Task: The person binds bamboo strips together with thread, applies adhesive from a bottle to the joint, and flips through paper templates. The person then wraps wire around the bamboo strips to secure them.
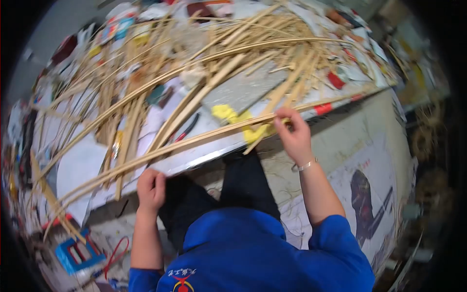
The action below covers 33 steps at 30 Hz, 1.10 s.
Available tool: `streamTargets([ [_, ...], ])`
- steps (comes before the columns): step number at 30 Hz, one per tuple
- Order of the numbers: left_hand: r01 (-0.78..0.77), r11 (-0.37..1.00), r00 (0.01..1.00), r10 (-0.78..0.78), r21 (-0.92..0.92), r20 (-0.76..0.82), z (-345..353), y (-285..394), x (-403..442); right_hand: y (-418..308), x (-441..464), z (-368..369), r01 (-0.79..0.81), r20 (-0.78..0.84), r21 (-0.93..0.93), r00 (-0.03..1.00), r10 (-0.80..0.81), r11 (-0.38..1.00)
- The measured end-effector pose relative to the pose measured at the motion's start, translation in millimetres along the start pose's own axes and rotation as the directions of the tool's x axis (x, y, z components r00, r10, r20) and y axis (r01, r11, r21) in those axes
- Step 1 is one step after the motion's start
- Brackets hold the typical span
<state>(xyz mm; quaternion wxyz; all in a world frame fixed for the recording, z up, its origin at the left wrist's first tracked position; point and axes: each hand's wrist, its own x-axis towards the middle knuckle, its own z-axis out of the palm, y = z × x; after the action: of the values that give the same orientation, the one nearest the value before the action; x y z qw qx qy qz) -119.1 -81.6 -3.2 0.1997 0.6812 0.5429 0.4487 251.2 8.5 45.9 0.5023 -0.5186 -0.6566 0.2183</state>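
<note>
Long thin bamboo strips [209, 136] run along the near edge of the worktable, lying side by side. My right hand [295, 138] pinches them between thumb and fingers, right of the middle. Below the strips, at the table's front edge, my left hand [151, 189] is closed with its thumb on top; whatever its fingers hold, if anything, is hidden. A crumpled yellow piece [223, 113] lies just behind the strips. Pliers with red and black handles [187, 130] rest on the table beside it.
Many loose bamboo strips [265, 34] are heaped across the table, with a long curved strip [194, 63] over them. A grey slab [248, 90] lies mid-table. On the floor are a blue frame [78, 255] at left and a printed sheet [335, 199] at right.
</note>
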Motion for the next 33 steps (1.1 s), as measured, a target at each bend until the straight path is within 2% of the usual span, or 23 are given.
streamTargets([
  [2,-0.006,1.000,0.999,0.005,-0.022,-0.034,15.5,-21.0,-2.1,31.9,36.6,-35.3,-0.067,-0.203,-0.017,0.977,0.062,0.998],
  [4,-0.239,0.959,0.969,0.247,0.155,-0.031,21.0,-20.7,-2.6,60.1,70.9,-66.8,-0.169,-0.438,-0.059,0.890,0.126,0.984],
  [6,-0.219,0.969,0.969,0.230,0.116,-0.087,23.9,-19.4,-3.9,115.2,104.1,-103.8,-0.208,-0.545,-0.213,0.836,0.061,0.955],
  [8,-0.167,0.982,0.976,0.178,0.088,-0.124,23.8,-16.6,-3.5,144.3,127.1,-133.8,-0.313,-0.590,-0.379,0.807,0.033,0.871],
  [10,-0.138,0.988,0.977,0.146,0.064,-0.154,24.4,-18.1,-4.3,160.3,144.4,-158.8,-0.456,-0.601,-0.540,0.797,0.055,0.707],
  [11,-0.084,0.995,0.983,0.092,0.055,-0.157,23.5,-21.2,-6.1,172.4,154.3,-174.1,-0.526,-0.584,-0.522,0.794,0.168,0.672],
  [12,-0.033,0.999,0.987,0.040,0.041,-0.157,23.0,-24.2,-8.1,185.7,158.6,-181.5,-0.596,-0.631,-0.541,0.754,0.183,0.594],
  [14,0.159,0.983,0.973,-0.171,-0.089,-0.153,23.8,-22.5,-6.2,203.2,175.3,-194.9,-0.725,-0.733,-0.545,0.656,0.179,0.422],
  [16,0.147,0.989,0.959,-0.146,-0.014,-0.245,26.6,-14.1,5.2,205.0,183.9,-203.9,-0.785,-0.732,-0.487,0.606,0.313,0.382],
  [18,0.254,0.903,0.944,-0.309,-0.347,-0.114,24.2,-24.3,4.2,205.9,188.1,-205.4,-0.799,-0.722,-0.441,0.587,0.368,0.409],
  [19,0.175,0.943,0.948,-0.239,-0.282,-0.210,31.6,-14.8,11.3,207.6,191.0,-206.2,-0.803,-0.710,-0.418,0.581,0.398,0.424],
  [20,0.186,0.958,0.954,-0.229,-0.216,-0.192,23.9,-41.1,3.7,209.8,192.8,-208.2,-0.807,-0.699,-0.424,0.580,0.418,0.411],
  [22,0.286,0.914,0.923,-0.343,-0.288,-0.174,18.6,-54.5,4.3,214.1,198.5,-213.6,-0.812,-0.674,-0.439,0.581,0.456,0.385],
  [25,0.297,0.896,0.918,-0.363,-0.331,-0.157,21.6,-51.2,4.2,215.8,206.1,-220.6,-0.827,-0.678,-0.424,0.560,0.476,0.369],
  [28,0.312,0.914,0.913,-0.364,-0.258,-0.184,21.8,-45.8,5.4,223.3,210.2,-223.8,-0.845,-0.680,-0.390,0.533,0.504,0.366],
  [31,0.368,0.818,0.898,-0.436,-0.442,-0.058,18.4,-41.7,8.0,239.1,217.5,-232.7,-0.838,-0.646,-0.431,0.545,0.534,0.334],
  [33,0.358,0.837,0.915,-0.403,-0.413,-0.022,15.4,-42.1,8.6,241.9,218.6,-232.3,-0.828,-0.642,-0.474,0.559,0.525,0.301],
])
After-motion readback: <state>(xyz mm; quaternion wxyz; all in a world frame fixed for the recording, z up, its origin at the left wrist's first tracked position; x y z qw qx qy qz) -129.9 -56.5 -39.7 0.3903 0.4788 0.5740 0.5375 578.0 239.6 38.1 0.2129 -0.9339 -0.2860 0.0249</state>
